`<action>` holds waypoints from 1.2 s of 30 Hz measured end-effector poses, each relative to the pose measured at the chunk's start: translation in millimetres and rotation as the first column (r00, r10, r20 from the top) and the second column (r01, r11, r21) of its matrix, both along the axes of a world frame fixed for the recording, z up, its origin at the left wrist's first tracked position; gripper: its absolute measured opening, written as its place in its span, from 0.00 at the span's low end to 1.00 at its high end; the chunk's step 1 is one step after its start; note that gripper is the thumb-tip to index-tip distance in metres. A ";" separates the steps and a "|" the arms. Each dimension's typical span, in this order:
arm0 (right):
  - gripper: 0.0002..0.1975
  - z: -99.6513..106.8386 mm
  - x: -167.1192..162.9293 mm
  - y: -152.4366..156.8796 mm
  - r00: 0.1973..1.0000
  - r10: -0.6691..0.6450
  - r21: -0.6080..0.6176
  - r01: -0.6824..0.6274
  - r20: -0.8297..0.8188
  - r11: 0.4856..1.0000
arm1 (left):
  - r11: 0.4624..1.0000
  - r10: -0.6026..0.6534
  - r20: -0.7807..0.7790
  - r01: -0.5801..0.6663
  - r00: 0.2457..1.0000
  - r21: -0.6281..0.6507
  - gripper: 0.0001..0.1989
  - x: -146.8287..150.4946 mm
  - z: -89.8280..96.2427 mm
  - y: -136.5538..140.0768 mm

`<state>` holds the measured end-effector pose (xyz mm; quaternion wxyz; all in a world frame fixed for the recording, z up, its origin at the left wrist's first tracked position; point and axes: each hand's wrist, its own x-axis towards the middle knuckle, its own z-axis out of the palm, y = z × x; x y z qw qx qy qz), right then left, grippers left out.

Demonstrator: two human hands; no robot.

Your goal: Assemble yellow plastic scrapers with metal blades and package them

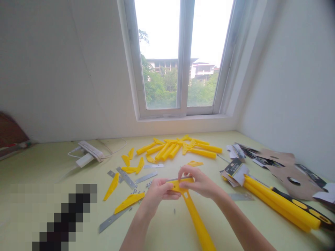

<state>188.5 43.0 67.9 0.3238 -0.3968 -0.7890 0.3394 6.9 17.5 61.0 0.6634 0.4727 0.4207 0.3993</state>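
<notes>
Both hands hold one yellow scraper [193, 212], its handle pointing down toward me and its wide head up between my fingers. My left hand [156, 191] grips the left end of the head, thumb on top. The fingers of my right hand [197, 179] pinch the right end. A thin grey blade edge shows along the top of the head. Left of my hands lie loose yellow head pieces [129, 202], flat metal blades [113, 220] and small screws [149, 184]. One single screw [174, 211] lies just below my left hand.
A pile of yellow scraper handles [170, 149] lies at the back, under the window. On the right are packaged yellow scrapers [282, 205], a black-and-yellow tool [300, 205] and cardboard packaging [282, 174]. A white power strip [90, 151] with cords sits at the back left.
</notes>
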 end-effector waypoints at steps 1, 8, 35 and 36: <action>0.08 -0.4 -1.2 0.7 0.998 -0.046 -0.019 0.045 -0.031 0.999 | 1.000 0.015 0.004 -0.015 1.000 -0.004 0.13 -0.5 -0.6 1.2; 0.18 -0.4 -3.6 2.6 0.929 -0.180 -0.482 0.003 -0.322 0.876 | 0.997 0.070 0.088 -0.073 0.994 0.033 0.16 -10.9 2.4 5.6; 0.14 -11.0 -22.2 -1.4 0.783 -0.233 -0.367 0.007 -0.576 0.930 | 0.998 -0.048 0.401 0.059 0.915 -0.015 0.26 2.6 -11.7 3.6; 0.14 -12.0 -23.1 -1.0 0.779 -0.258 -0.378 0.028 -0.572 0.925 | 0.998 -0.046 0.412 0.063 0.910 -0.028 0.26 3.2 -12.8 4.2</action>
